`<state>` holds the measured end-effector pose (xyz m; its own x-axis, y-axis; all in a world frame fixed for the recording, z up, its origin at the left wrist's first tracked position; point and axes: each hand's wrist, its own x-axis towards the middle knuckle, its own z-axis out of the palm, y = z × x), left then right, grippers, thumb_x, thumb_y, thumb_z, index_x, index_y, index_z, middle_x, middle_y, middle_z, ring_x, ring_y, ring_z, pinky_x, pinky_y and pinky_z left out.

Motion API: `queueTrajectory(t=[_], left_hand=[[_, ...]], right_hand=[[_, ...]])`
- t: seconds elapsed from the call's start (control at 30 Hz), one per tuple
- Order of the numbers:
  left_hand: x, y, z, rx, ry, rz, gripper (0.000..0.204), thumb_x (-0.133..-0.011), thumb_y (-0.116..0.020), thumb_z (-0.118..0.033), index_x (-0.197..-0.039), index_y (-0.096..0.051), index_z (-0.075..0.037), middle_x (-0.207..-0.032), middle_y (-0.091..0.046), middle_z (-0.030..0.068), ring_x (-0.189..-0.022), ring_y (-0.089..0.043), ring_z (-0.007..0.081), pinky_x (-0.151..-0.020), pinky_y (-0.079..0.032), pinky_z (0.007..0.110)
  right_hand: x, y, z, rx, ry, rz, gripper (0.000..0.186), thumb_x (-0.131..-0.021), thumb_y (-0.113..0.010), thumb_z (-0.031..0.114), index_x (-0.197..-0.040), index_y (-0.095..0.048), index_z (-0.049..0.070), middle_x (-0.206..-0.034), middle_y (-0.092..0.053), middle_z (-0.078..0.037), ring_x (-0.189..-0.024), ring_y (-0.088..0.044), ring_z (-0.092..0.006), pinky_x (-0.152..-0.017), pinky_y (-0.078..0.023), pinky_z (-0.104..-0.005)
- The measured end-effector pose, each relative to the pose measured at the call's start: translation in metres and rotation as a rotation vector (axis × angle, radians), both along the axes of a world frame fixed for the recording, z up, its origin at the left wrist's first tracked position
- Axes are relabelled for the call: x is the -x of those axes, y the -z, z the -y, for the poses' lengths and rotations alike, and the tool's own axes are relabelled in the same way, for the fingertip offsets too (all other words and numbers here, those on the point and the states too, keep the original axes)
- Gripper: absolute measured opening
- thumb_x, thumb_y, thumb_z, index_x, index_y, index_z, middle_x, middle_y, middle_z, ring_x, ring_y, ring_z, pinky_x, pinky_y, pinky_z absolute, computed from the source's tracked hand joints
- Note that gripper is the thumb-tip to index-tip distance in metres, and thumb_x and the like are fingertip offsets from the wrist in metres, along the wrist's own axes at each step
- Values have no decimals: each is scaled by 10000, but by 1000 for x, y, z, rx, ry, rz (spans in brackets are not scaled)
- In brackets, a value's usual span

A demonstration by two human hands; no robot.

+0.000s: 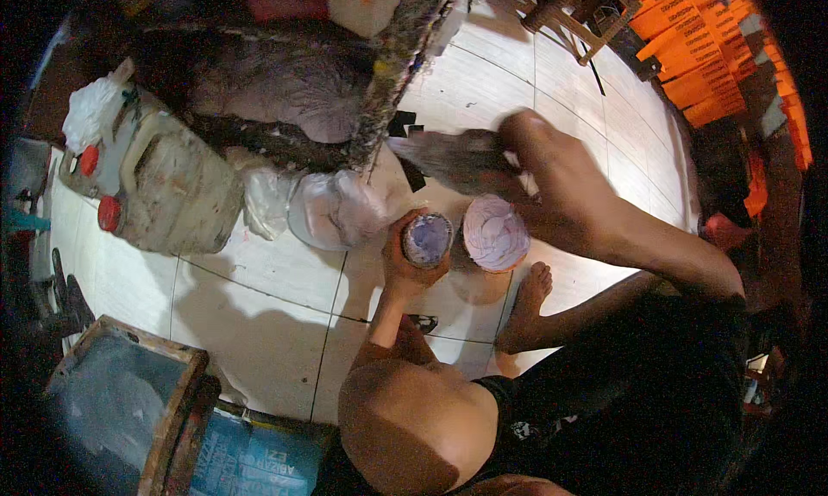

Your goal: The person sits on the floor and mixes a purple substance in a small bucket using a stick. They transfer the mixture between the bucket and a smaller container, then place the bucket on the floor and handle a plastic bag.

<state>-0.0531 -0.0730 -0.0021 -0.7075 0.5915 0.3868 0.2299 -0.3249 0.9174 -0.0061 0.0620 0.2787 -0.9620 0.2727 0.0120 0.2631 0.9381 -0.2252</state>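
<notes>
Pale floor tiles spread around a tub of pinkish-lavender paste. Just left of the tub, the left hand is wrapped snugly around a small cup, mouth upward, with bluish-purple stuff inside. Beyond the tub, the right hand is curled, its fingers closed on a grey piece too blurred to tell whether cloth or film. The cup looks light and fairly stiff, probably slippery where smeared; its side wall below the rim seems the best hold. The tub is likely heavier, its paste thick and soft, so gripping 2 opposite sides would suit. A crusted table edge juts in beyond and left of the tub, a plastic bag sits farther left, and a bare foot is near its right side; the longest run of tile stretches beyond the tub, rightward.
</notes>
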Motion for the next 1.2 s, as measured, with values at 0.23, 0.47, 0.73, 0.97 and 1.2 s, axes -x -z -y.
queueTrajectory(t=[0.23,0.47,0.73,0.97,1.2], left_hand=[[1,8,-31,-54,37,18,732,-595,-818,-94,-1237,-476,-12,-1202,-591,159,-1090,-597,257,-948,-478,374],[12,-10,-35,34,5,68,737,-586,-819,-82,-1238,-482,-14,-1228,-573,152,-1099,-586,249,-955,-470,377],[18,-7,-50,-7,-22,-24,808,-621,-836,-101,-1301,-407,-23,-1235,-553,168,-1144,-547,280,-1003,-420,401],[28,-33,-46,98,66,-84,941,-609,-875,-143,-1357,-315,-30,-1360,-425,186,-1215,-480,299,-1035,-393,423],[44,-32,-40,163,-17,-250,945,-590,-875,-120,-1343,-311,-34,-1308,-448,166,-1191,-488,280,-1023,-408,405]], right_hand=[[-118,102,-84,141,380,329,242,-799,-681,92,-935,-509,-11,-844,-621,-199,-783,-639,-354,-662,-511,-415],[-106,203,-85,-115,225,242,404,-795,-717,229,-1041,-537,-36,-909,-617,-211,-848,-617,-377,-774,-519,-447],[-52,232,-21,1506,723,-245,377,-902,-537,130,-1224,-550,-66,-1136,-633,-178,-1016,-618,-253,-903,-482,-333],[-45,234,-6,1715,837,-498,347,-892,-498,51,-1207,-571,-73,-1084,-655,-141,-986,-626,-223,-869,-494,-318],[-37,231,7,1618,858,-562,386,-859,-538,42,-1231,-584,-54,-1132,-657,-144,-1002,-638,-226,-892,-498,-320]])
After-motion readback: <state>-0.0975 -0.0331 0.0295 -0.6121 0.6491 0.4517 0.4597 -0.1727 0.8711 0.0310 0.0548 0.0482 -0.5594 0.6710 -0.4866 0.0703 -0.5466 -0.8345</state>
